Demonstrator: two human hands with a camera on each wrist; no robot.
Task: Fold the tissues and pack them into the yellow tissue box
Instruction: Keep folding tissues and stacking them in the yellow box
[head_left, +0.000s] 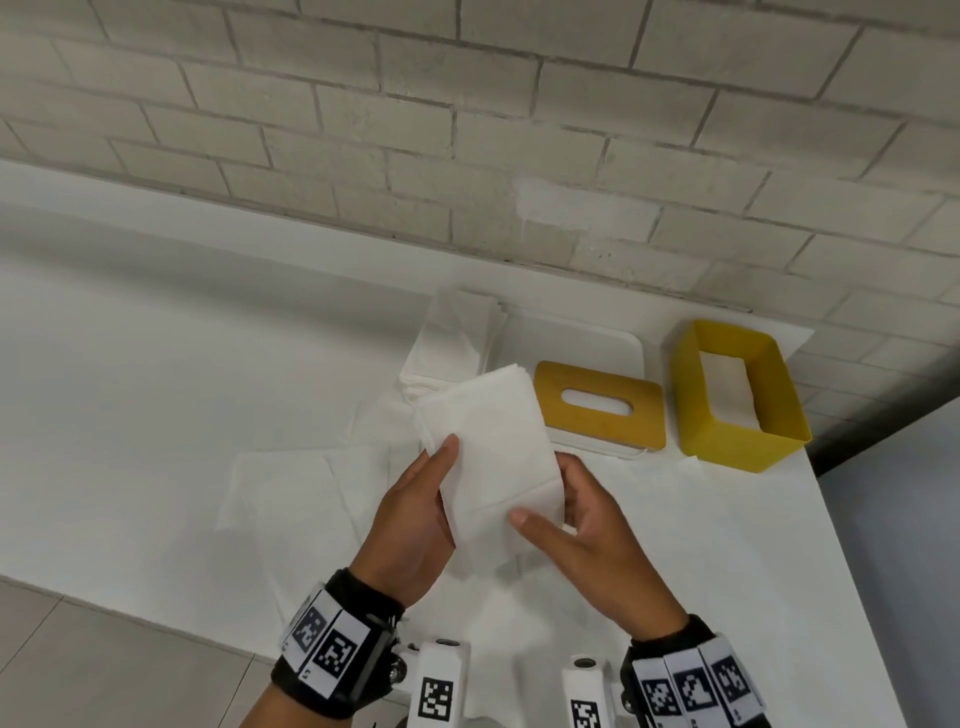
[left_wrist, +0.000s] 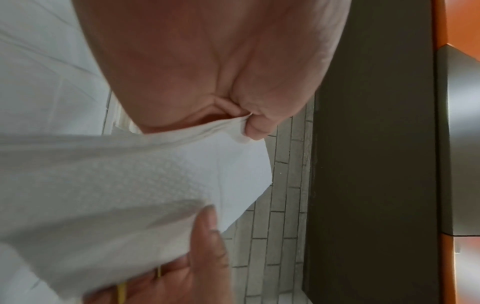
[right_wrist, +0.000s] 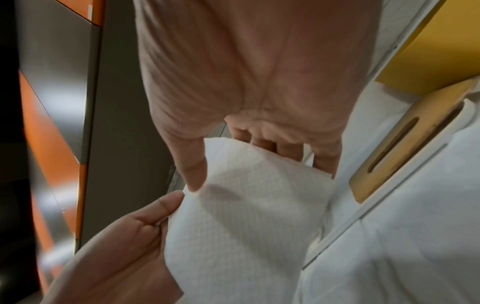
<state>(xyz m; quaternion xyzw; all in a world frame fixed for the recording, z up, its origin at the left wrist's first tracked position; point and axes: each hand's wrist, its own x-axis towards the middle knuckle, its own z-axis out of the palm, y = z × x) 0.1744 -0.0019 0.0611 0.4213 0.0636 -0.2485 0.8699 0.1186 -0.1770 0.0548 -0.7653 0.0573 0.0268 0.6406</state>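
Note:
A folded white tissue (head_left: 488, 447) is held above the table between both hands. My left hand (head_left: 415, 514) grips its left edge, thumb on top. My right hand (head_left: 576, 519) grips its lower right side, thumb pressed on the front, fingers behind. In the left wrist view the tissue (left_wrist: 116, 185) is pinched between thumb and fingers; the right wrist view shows the same tissue (right_wrist: 246, 216). The yellow tissue box (head_left: 737, 395) stands open at the right, white tissue inside. Its wooden slotted lid (head_left: 597, 405) lies flat left of it.
Unfolded white tissues (head_left: 291, 493) lie spread on the white table (head_left: 156, 364), with a stack (head_left: 452, 343) behind the held one. A white tray (head_left: 587, 338) sits under the lid. A brick wall (head_left: 467, 130) backs the table; the table's right edge (head_left: 831, 545) is close.

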